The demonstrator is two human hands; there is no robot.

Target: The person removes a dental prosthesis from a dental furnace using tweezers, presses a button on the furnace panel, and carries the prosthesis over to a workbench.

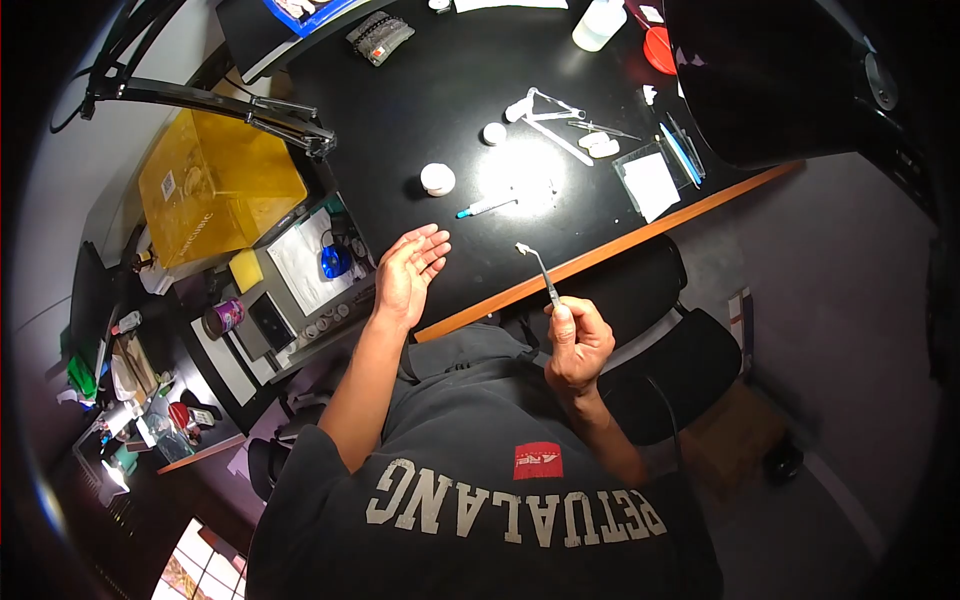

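My right hand (pixel 580 345) grips bent-tip tweezers (pixel 546 277) near the table's front edge, the tip pointing up and left. At that tip is a small pale piece (pixel 524 249), too small to make out. My left hand (pixel 408 275) is raised at the table's edge, palm turned inward, fingers extended and holding nothing. Beyond the hands, a teal-tipped pen-like tool (pixel 486 206) lies on the black table (pixel 400 110), beside a bright glare spot. A round white container (pixel 437 180) stands behind my left hand, and a smaller white one (pixel 494 134) is farther back.
White pieces (pixel 600 146), a folding white frame (pixel 555 135) and a white sheet (pixel 651 186) lie toward the right. A bottle (pixel 599 25) stands at the back. A black lamp arm (pixel 220 100) and yellow box (pixel 215 185) are left; black chairs (pixel 690 375) are right.
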